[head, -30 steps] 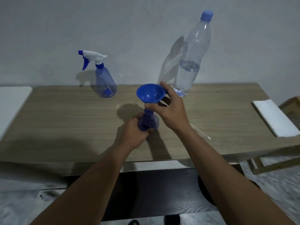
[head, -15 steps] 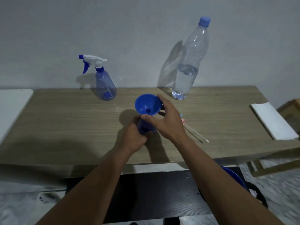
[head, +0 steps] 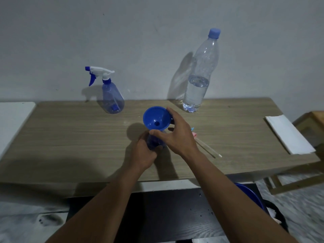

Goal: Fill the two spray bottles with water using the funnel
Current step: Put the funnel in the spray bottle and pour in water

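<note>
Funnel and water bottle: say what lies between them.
Head view: only the right hand gripping the funnel by its rim, then bare table up to the water bottle.

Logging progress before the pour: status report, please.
Left hand grips spray bottle. Right hand holds funnel at its neck. Water bottle capped, behind. Funnel mouth unobstructed.

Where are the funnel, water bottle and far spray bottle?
Blue plastic funnel (head: 152, 116), head view: inner wall.
Clear plastic water bottle (head: 196, 92), head view: lower body.
Blue translucent spray bottle (head: 113, 100), head view: body.
</note>
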Tool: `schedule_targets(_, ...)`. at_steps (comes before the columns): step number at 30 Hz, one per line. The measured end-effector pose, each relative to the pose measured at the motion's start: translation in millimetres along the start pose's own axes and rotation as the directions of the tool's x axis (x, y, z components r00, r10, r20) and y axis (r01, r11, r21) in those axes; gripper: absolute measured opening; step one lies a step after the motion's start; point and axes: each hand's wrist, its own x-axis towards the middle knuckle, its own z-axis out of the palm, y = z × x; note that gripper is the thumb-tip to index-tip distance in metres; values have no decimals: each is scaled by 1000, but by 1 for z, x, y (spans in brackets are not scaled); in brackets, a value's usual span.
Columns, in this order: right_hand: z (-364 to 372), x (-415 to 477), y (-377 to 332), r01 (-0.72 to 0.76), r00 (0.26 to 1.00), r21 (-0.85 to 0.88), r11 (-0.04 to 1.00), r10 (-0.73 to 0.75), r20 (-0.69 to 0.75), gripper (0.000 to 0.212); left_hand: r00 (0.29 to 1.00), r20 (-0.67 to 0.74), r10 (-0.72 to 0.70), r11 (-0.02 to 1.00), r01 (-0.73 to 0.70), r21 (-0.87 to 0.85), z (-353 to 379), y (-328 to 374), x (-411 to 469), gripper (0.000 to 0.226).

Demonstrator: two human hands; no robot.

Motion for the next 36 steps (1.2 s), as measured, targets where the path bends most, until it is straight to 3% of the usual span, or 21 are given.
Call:
schedule_targets(8, -7, -6, 3, 15, 1000, -33, 999, -15, -6, 82, 998, 3, -55, 997, 55, -48, 1, 0, 1, 43)
schedule_targets(10, -13, -7, 3, -7, 1000, -29, 1000, 6, -17, 82, 998, -51, -45, 998, 43, -41, -3, 3, -4, 47)
schedule_targets(14, -38, 3, -1, -1, 997, -73, 997, -5, -81, 76, 970, -217, -111, 994, 106, -34, 11, 6, -38, 32)
schedule_targets(18, -76, 35, -8, 26, 979, -144, 989, -54, -197, 71, 993, -117, -30, 997, 22, -70, 55, 22, -51, 27)
schedule_targets(21, -104, 67, -7, 33, 956, -144, 989, -73, -283, 73, 992, -129, -13, 994, -1, -113, 86, 62, -21, 22)
schedule_targets(26, -145, 127, 7, 11, 957, -86, 996, -35, -288, 96, 967, -248, -53, 983, 7, -184, 127, 128, 64, 51)
schedule_targets(30, -159, 172, 22, 17, 983, -64, 998, -28, -181, 112, 952, -285, -111, 968, 39, -248, 138, 153, 136, 92)
schedule_targets(33, -160, 192, 31, 61, 993, -79, 995, -69, -97, 110, 965, -255, -60, 964, -10, -265, 132, 154, 180, 106)
schedule_targets(36, -158, 200, 38, 99, 991, -77, 992, -106, -86, 98, 985, -167, -34, 972, -6, -236, 125, 159, 204, 106)
